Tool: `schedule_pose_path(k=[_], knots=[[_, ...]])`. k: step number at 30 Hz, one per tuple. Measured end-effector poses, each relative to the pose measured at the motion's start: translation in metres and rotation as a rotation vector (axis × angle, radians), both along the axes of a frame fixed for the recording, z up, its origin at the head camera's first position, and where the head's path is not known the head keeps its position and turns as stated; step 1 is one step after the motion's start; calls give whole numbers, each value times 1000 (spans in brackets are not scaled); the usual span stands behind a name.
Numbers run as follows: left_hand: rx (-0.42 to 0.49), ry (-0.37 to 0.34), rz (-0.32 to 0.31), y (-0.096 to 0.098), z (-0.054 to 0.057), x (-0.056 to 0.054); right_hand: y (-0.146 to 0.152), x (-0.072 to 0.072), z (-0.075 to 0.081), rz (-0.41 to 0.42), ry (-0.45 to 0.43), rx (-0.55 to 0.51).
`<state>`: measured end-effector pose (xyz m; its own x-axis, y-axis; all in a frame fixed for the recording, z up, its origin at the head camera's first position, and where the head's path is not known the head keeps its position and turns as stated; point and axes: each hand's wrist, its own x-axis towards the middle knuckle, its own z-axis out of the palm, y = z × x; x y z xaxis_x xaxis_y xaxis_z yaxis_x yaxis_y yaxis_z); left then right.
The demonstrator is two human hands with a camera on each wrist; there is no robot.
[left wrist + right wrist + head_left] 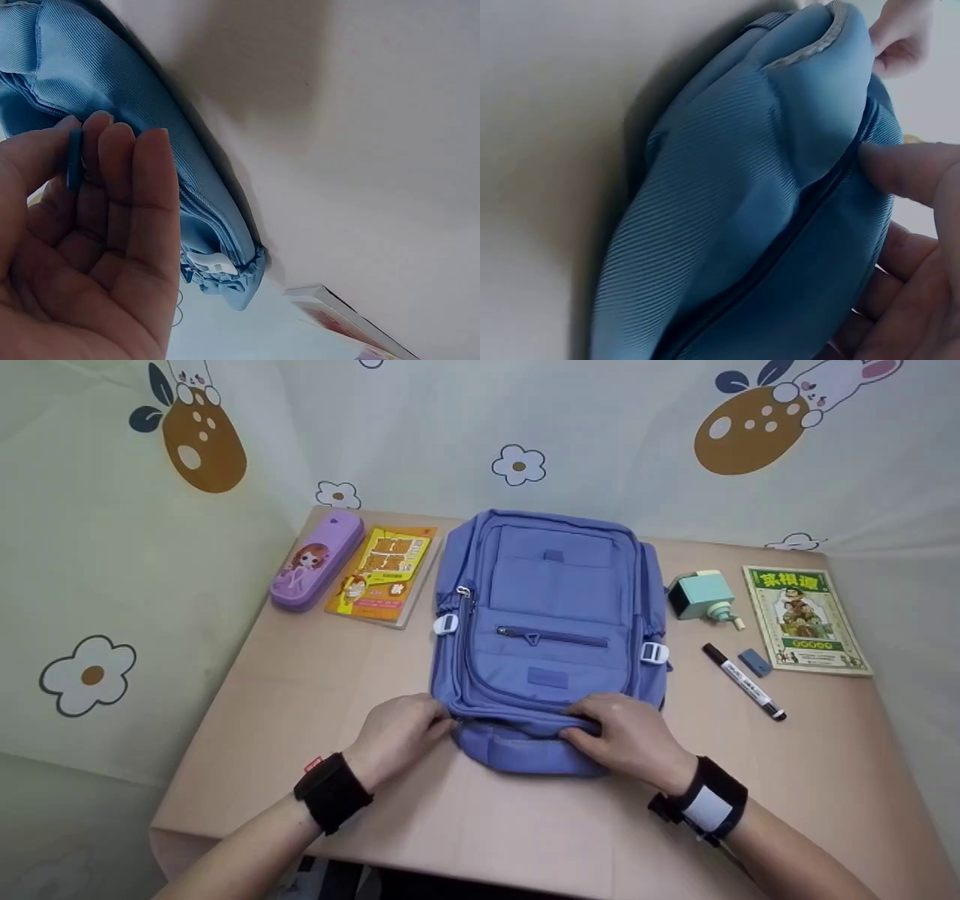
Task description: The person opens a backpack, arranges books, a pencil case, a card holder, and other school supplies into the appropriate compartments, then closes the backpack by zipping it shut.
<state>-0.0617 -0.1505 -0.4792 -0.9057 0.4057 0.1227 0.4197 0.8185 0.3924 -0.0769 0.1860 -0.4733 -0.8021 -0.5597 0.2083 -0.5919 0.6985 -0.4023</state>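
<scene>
A blue backpack [555,585] lies on the table with its front pockets facing up. My left hand [401,731] is at its near left corner. Between that thumb and forefinger I pinch a small blue zipper pull [74,160], beside the bag's zipper seam. My right hand [626,735] grips the fabric along the near edge, thumb [900,169] on one side and fingers curled underneath. A dark zipper line [772,251] runs beside the right thumb. A blue flap [540,754] of the bag bulges toward me below both hands.
Left of the bag lie a purple pencil case [319,559] and an orange-yellow book [386,574]. To its right are a mint-green pencil sharpener [703,594], a black-and-white marker [744,682], a blue eraser [754,663] and a green-covered book [806,619].
</scene>
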Motion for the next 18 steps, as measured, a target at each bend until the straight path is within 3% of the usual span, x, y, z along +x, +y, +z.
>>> schedule_pose_path(k=[10, 18], knots=[[40, -57, -12, 1, -1, -3, -43, -3, 10, 113, 150, 76], [53, -99, 18, 4, -1, -6, -59, -7, 1, 101, 202, 114]])
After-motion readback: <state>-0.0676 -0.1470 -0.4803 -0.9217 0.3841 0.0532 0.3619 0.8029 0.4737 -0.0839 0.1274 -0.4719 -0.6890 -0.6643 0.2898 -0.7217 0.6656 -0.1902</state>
